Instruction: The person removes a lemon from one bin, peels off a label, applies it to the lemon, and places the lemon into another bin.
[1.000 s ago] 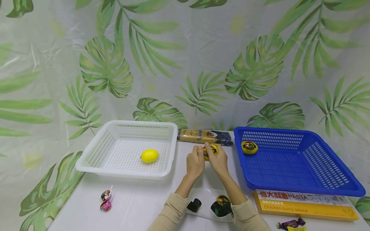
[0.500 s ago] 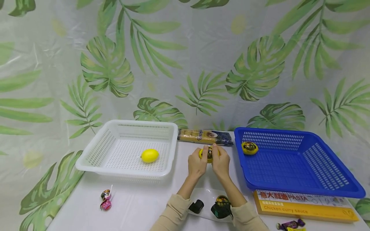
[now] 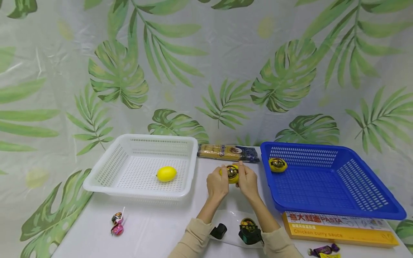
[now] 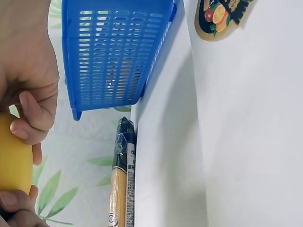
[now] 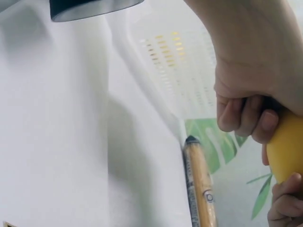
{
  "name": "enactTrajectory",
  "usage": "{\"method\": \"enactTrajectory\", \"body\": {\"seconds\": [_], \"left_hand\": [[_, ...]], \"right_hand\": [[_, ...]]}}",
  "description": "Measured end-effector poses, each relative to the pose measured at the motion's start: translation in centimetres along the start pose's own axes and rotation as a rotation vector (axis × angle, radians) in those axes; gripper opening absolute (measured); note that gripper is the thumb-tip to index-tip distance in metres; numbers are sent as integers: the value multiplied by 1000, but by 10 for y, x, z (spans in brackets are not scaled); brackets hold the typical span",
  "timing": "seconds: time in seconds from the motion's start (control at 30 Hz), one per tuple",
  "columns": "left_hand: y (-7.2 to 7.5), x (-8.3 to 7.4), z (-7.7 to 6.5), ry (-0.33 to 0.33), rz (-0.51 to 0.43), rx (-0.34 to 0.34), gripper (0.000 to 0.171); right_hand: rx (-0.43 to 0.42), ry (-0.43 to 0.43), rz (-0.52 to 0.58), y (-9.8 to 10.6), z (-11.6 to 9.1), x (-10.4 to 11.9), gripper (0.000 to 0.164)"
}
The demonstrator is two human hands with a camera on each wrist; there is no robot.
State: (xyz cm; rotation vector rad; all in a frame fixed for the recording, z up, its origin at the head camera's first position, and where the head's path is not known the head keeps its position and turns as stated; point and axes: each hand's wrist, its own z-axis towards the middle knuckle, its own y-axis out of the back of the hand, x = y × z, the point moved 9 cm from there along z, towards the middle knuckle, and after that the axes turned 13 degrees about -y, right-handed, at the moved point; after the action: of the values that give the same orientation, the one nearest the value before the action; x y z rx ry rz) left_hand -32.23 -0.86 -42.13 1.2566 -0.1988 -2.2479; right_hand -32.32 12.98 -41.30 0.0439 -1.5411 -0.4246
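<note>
Over the middle of the table, both hands hold a yellow lemon with a black label facing up. My left hand grips its left side and my right hand grips its right side. In the left wrist view, plain yellow lemon skin shows between the fingers of both hands. The right wrist view shows the lemon from the other side, with curled fingers above and below it. A second labelled lemon lies in the blue basket; an unlabelled lemon lies in the white basket.
A pasta packet lies behind the hands, between the baskets. Near the forearms are a black object and a dark object with a fruit-picture label. A pasta box and wrapped sweets lie right, a lollipop left.
The hands have shifted their hold on the lemon, and the thumbs have moved apart, uncovering more of its black label. The baskets and the other things have stayed put.
</note>
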Motion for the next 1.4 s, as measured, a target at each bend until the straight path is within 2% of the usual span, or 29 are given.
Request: {"method": "enactTrajectory", "body": {"seconds": [0.13,0.23,0.37,0.43,0.53,0.67,0.73,0.8,0.87,0.93,1.17,1.27,1.4], "left_hand": [[5,-2,0,-32,34,-32,37],[6,-3,0,-54,24,-35,35],[6,-2,1,-51,-33,-19,35],[7,0,2,-29,-62,-14,36],[9,5,4,11,-88,-13,38],[13,8,9,41,-121,2,42],[12,7,10,36,-145,39,44],[10,6,11,22,-174,86,45],[7,4,12,1,-208,124,43],[6,2,12,-21,-244,143,39],[5,-2,11,-87,-324,99,21],[-7,-4,7,-91,-338,159,18],[-32,-11,1,-107,-375,328,19]], "right_hand": [[9,12,-83,-4,-2,3,51],[-22,39,-141,-5,-4,5,47],[-11,16,-97,-2,-3,5,43],[45,1,-55,-3,-3,6,44],[179,4,4,-7,-3,8,42],[376,54,58,-12,-8,15,38],[458,51,59,-13,-10,15,42],[519,39,56,-13,-12,14,53],[547,20,33,-11,-12,11,64],[551,36,16,-6,-12,11,68],[546,87,-12,17,-10,17,69],[566,84,-2,30,-9,21,69],[578,80,-11,50,-1,25,69]]}}
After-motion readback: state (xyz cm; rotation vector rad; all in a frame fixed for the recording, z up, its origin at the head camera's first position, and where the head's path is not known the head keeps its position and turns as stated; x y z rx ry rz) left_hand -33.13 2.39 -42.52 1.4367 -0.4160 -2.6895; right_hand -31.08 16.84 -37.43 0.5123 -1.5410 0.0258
